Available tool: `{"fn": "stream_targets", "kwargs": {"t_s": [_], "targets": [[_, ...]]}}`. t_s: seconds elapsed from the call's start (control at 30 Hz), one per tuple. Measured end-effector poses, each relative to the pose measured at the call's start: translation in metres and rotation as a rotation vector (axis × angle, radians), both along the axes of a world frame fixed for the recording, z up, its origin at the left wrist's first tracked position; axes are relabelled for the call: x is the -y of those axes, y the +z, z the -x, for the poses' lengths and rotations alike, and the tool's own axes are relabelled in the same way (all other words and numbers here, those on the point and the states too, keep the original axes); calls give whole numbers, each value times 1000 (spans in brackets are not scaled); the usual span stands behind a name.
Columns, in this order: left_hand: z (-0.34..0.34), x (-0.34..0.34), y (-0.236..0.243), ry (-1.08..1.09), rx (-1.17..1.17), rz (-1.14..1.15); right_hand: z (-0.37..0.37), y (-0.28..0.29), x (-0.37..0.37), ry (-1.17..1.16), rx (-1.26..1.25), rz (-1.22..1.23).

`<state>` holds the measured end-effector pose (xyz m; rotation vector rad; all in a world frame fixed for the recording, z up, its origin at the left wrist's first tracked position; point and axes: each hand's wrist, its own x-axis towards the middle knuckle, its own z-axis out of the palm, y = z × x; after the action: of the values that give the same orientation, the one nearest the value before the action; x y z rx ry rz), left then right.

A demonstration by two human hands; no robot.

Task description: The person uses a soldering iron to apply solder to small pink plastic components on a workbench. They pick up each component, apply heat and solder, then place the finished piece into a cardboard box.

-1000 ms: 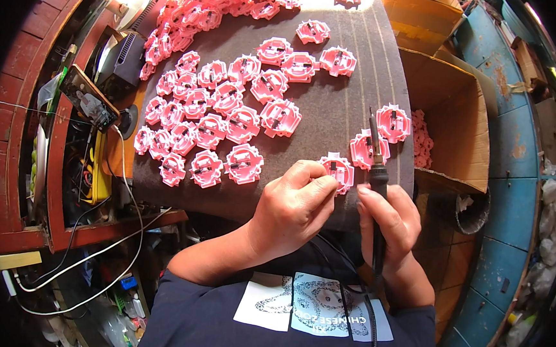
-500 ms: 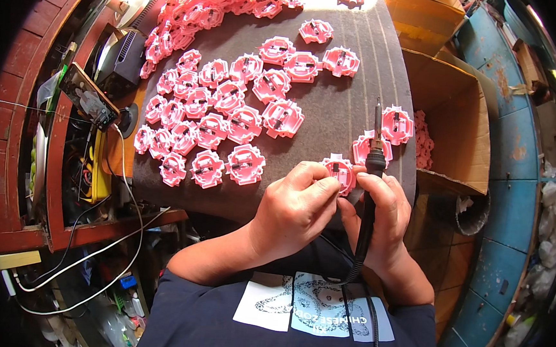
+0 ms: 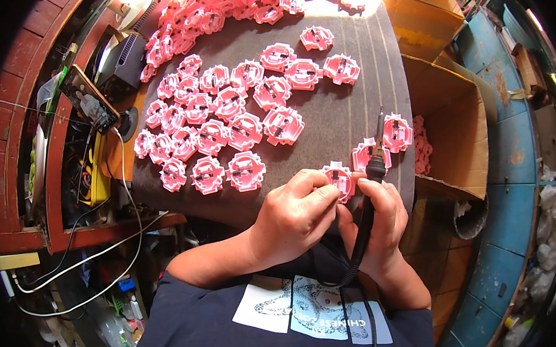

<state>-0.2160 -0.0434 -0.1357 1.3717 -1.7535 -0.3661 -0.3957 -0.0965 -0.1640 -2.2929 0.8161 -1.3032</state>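
My left hand (image 3: 296,215) is closed in a pinch at the lower left edge of a small pink plastic housing (image 3: 343,179) with black and white parts inside. My right hand (image 3: 383,223) holds a black-handled soldering iron (image 3: 375,169), its metal tip pointing up and away from me. Right-hand fingers also come up against the right side of the same housing. Beyond the iron lie two more pink housings, one partly behind the iron (image 3: 364,155) and another (image 3: 397,133) near the table's right edge. What the fingertips pinch inside the housing is hidden.
Rows of pink housings (image 3: 229,104) cover the left of the dark table (image 3: 340,116), and a large heap (image 3: 195,16) lies at the far left. Open cardboard boxes (image 3: 452,121) stand at the right. A propped phone (image 3: 90,98) with a white cable stands at left.
The whole view has shifted slightly, so the table's things sit a little lower in it. Both hands keep nearly the same grip and place at the pink housing.
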Motion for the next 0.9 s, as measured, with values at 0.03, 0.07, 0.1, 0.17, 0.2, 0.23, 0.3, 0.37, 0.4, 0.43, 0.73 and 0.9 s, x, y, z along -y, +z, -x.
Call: {"fn": "stream_targets", "kwargs": {"t_s": [0.03, 0.07, 0.1, 0.17, 0.2, 0.23, 0.3, 0.37, 0.4, 0.43, 0.73, 0.9], "targets": [[0, 0, 0, 0, 0, 1, 0, 0, 0, -7, -5, 7], [0, 0, 0, -1, -1, 3, 0, 0, 0, -1, 0, 10], [0, 1, -1, -8, 1, 17, 0, 0, 0, 5, 4, 14], [-1, 2, -2, -21, 6, 43, 0, 1, 1, 10, 5, 25], [-1, 2, -2, -20, 6, 50, 0, 1, 1, 9, 3, 33], [-1, 3, -2, -19, 6, 57, 0, 1, 1, 8, 1, 41], [0, 3, -2, -19, 4, 60, -1, 1, 1, 7, -1, 44], [0, 2, -2, -19, 4, 53, -1, 1, 2, 4, 1, 55], [0, 3, -2, -20, 1, 57, -2, 2, 2, 1, 5, 65], [0, 3, -2, -20, -2, 62, -2, 2, 2, -2, 8, 74], [-3, 0, 6, -19, -49, -9, -2, -2, 1, 5, 21, 59], [-29, 15, 32, 202, 333, 35, -2, -2, 2, 3, 26, 52]]}}
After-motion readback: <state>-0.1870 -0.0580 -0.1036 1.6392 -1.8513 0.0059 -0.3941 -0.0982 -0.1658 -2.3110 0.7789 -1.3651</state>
